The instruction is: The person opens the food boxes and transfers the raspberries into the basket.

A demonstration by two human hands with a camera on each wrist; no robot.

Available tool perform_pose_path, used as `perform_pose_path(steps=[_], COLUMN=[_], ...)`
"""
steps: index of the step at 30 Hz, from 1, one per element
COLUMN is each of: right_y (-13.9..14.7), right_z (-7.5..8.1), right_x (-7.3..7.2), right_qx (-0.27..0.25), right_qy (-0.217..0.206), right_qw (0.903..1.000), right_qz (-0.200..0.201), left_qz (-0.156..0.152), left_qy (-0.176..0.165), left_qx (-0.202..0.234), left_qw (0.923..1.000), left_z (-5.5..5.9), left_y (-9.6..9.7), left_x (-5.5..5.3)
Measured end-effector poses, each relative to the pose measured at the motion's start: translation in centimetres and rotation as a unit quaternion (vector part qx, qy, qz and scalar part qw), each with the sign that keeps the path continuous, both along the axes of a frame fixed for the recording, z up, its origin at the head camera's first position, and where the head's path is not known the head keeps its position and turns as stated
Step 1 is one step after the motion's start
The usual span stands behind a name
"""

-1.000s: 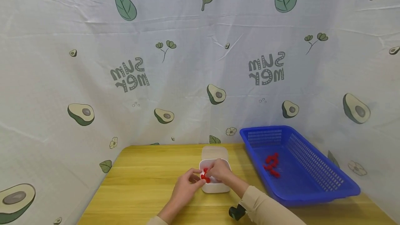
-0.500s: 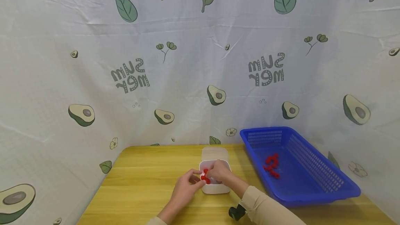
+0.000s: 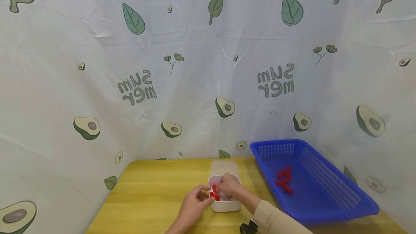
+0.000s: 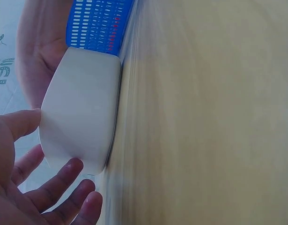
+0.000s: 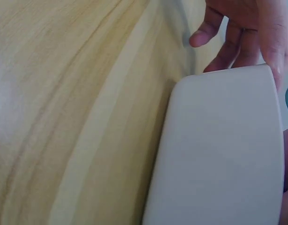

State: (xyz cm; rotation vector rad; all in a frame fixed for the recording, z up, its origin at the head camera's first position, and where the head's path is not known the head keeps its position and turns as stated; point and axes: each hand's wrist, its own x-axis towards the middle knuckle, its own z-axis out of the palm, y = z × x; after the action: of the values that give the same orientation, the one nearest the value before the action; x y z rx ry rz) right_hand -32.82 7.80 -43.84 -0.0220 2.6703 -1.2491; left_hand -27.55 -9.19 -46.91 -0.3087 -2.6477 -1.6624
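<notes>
A small white box point(image 3: 225, 207) with rounded corners stands on the wooden table, its lid point(image 3: 224, 168) flipped back at the far side. Several small red pieces point(image 3: 216, 197) lie in its left part. My left hand point(image 3: 193, 205) holds the box by its left end, thumb and forefinger at the rim; the left wrist view has the other fingers point(image 4: 64, 176) curved near that end. Over the rim from the right, my right hand point(image 3: 230, 186) reaches down into the box. Its fingertips are hidden inside, so I cannot tell whether they pinch anything.
A blue plastic basket point(image 3: 338, 216) with perforated sides stands at the right of the table, with a cluster of red pieces point(image 3: 285, 180) inside. A dark object point(image 3: 248, 228) shows beside the right sleeve point(image 3: 276, 219). A patterned cloth point(image 3: 195, 82) hangs behind the table.
The head view has tilted up slightly, so everything sits lower in it. Both hands keep nearly the same place at the box, with the right hand's fingers still inside.
</notes>
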Motion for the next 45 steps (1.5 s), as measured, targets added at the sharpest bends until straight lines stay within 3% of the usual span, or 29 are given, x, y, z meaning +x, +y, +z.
perform_pose_path(steps=[11,29,45], right_y=[1.2,6.4,13.2], right_z=[2.0,6.9,9.1], right_x=[-0.1,-0.8,-2.6], right_qx=[0.039,0.006,-0.040], right_qy=[0.017,0.001,0.012], right_qw=[0.9990,1.0000,0.9985], right_qz=[0.009,-0.004,-0.035], left_qz=[0.005,0.018,0.025], left_qy=[0.005,-0.011,-0.001], left_qx=[0.003,-0.009,-0.018], left_qw=[1.0000,0.9997,0.9995], left_z=[0.0,0.1,0.0], left_y=[0.0,0.4,0.5], left_x=[0.3,0.4,0.4])
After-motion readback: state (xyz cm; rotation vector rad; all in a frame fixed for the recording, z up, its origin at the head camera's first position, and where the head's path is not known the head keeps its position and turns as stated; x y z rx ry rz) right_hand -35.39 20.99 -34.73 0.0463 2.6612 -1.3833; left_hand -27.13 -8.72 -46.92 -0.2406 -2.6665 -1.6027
